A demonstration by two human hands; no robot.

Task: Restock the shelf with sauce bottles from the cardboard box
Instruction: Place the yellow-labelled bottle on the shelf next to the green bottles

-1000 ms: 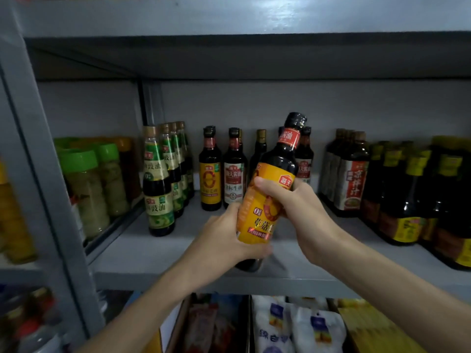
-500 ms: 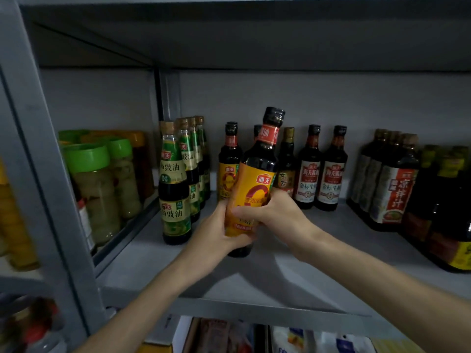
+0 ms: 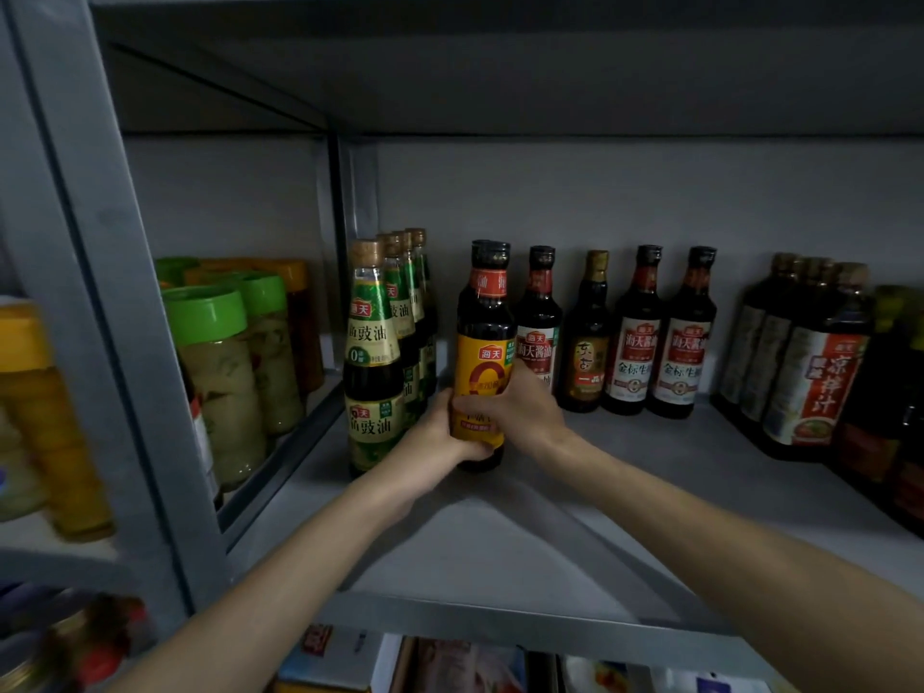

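Soy sauce bottle [image 3: 484, 362] upright just right of green-label bottles [image 3: 372, 372]; left hand [image 3: 442, 440], right hand [image 3: 522, 410] grip its label. Probably glass: heavy, slick, breakable; hold low.

Both the left hand [image 3: 440, 437] and right hand [image 3: 520, 412] grip an upright yellow-labelled sauce bottle [image 3: 484, 352] on the grey shelf [image 3: 575, 532], right of green-labelled bottles [image 3: 372, 357].

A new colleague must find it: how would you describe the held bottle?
On the grey shelf, look right of the green-labelled bottles. The sauce bottle stands upright, gripped by the left hand and right hand. Its label is yellow-orange with a red ring; the next bottle right wears red-and-white.
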